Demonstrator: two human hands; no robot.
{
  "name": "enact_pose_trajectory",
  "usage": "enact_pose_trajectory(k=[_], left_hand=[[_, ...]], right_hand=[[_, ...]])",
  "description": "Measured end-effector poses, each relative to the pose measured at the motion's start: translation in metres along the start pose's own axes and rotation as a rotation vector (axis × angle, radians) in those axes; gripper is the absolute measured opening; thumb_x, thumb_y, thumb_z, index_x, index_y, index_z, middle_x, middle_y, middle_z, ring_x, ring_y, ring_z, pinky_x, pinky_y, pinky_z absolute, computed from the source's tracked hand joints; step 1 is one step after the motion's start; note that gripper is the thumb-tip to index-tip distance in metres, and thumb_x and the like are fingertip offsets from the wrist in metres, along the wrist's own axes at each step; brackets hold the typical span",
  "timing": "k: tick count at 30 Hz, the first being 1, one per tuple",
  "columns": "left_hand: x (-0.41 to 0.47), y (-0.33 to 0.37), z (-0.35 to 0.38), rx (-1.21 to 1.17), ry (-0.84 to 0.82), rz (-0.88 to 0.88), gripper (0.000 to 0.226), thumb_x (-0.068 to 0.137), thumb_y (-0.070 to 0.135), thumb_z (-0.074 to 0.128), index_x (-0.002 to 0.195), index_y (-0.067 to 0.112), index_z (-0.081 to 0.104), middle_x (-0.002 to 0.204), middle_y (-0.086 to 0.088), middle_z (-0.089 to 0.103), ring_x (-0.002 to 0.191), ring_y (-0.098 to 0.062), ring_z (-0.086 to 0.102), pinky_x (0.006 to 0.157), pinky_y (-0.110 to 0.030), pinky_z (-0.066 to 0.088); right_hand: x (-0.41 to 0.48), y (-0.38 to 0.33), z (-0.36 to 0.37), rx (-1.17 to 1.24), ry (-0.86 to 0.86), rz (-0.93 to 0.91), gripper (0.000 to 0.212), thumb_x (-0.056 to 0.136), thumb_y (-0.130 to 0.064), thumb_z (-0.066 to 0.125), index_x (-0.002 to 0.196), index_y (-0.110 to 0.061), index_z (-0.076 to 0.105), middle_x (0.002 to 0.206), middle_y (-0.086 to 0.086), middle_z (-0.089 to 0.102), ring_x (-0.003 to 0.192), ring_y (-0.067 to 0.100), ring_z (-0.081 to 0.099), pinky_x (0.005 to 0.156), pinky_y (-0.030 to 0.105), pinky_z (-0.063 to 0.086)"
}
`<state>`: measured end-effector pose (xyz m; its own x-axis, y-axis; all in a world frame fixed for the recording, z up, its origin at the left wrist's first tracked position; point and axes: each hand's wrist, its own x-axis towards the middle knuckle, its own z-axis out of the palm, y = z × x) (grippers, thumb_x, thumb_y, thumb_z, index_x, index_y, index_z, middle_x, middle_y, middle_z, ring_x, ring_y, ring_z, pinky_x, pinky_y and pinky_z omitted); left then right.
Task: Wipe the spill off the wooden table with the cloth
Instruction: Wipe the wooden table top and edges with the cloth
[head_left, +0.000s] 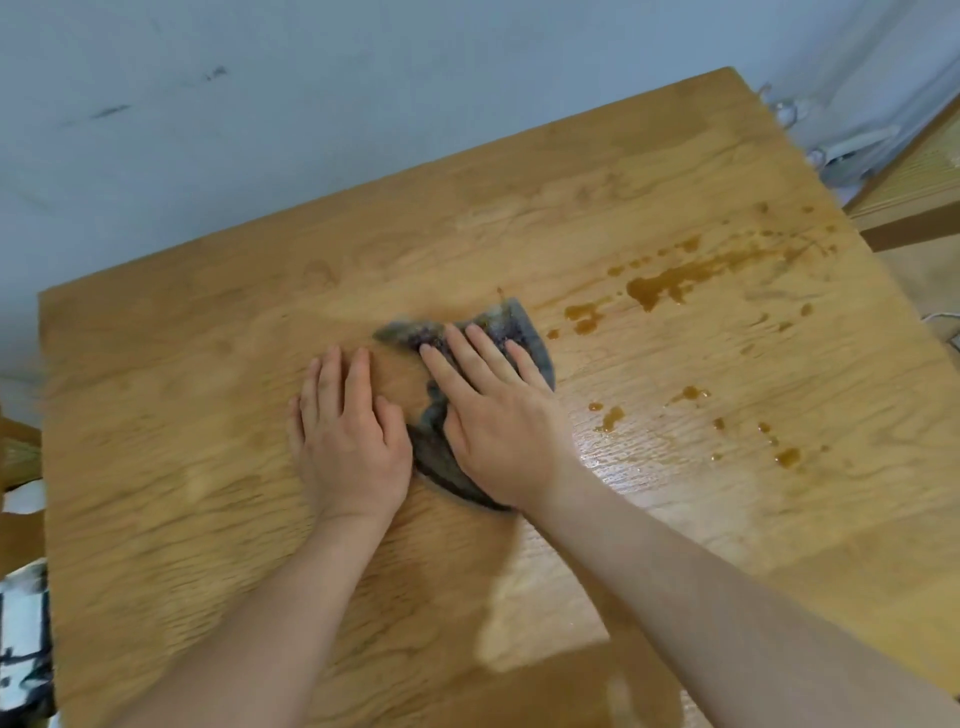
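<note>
A grey cloth (524, 332) lies crumpled near the middle of the wooden table (182, 415). My right hand (493, 415) presses flat on top of the cloth, fingers spread. My left hand (348, 431) lies flat on the bare wood, its thumb side touching the cloth's left edge. Brown spill (660, 286) runs in puddles and drops to the right of the cloth, stretching toward the table's far right corner. More brown drops (787, 457) sit at the right, nearer to me. A wet sheen covers the wood beside my right wrist.
A pale wall (260, 130) stands behind the table. White cables and a power strip (852, 148) lie beyond the far right corner. A black-and-white patterned fabric (23, 639) shows past the table's left edge.
</note>
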<state>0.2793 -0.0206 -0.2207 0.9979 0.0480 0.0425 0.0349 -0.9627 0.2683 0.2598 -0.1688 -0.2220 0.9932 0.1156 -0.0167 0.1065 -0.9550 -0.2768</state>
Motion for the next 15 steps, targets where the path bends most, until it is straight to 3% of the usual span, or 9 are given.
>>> enact_pose_trajectory(k=[6, 10, 13, 15], left_hand=[[-0.001, -0.002, -0.001, 0.023, -0.063, 0.004, 0.050, 0.095, 0.029, 0.036, 0.144, 0.019, 0.038, 0.156, -0.006, 0.029, 0.145, -0.024, 0.018, 0.117, -0.047, 0.014], [-0.004, 0.002, -0.002, 0.040, -0.100, 0.021, 0.052, 0.096, 0.029, 0.036, 0.146, 0.017, 0.032, 0.157, -0.008, 0.023, 0.146, -0.026, 0.014, 0.117, -0.049, 0.012], [-0.007, 0.002, -0.004, 0.056, -0.121, 0.050, 0.055, 0.097, 0.029, 0.033, 0.149, 0.013, 0.025, 0.159, -0.009, 0.018, 0.146, -0.026, 0.010, 0.118, -0.048, 0.010], [-0.019, 0.013, -0.002, 0.021, -0.130, 0.077, 0.054, 0.098, 0.029, 0.031, 0.149, 0.012, 0.025, 0.159, -0.009, 0.017, 0.147, -0.025, 0.010, 0.118, -0.048, 0.011]], right_hand=[[-0.155, 0.013, -0.009, -0.048, -0.060, -0.006, 0.057, 0.094, -0.034, 0.045, 0.150, -0.024, 0.039, 0.159, 0.002, 0.029, 0.149, 0.018, 0.020, 0.117, 0.044, 0.022], [-0.122, 0.016, -0.006, 0.004, -0.005, 0.097, 0.056, 0.095, -0.035, 0.043, 0.150, -0.025, 0.038, 0.158, 0.001, 0.032, 0.147, 0.019, 0.025, 0.116, 0.046, 0.026], [-0.062, 0.011, -0.003, 0.025, 0.079, 0.315, 0.057, 0.097, -0.036, 0.032, 0.153, -0.026, 0.031, 0.161, 0.002, 0.026, 0.149, 0.020, 0.019, 0.120, 0.047, 0.016], [-0.055, 0.006, 0.001, 0.038, 0.089, 0.361, 0.056, 0.099, -0.036, 0.029, 0.154, -0.025, 0.027, 0.162, 0.003, 0.023, 0.150, 0.020, 0.014, 0.121, 0.047, 0.013]])
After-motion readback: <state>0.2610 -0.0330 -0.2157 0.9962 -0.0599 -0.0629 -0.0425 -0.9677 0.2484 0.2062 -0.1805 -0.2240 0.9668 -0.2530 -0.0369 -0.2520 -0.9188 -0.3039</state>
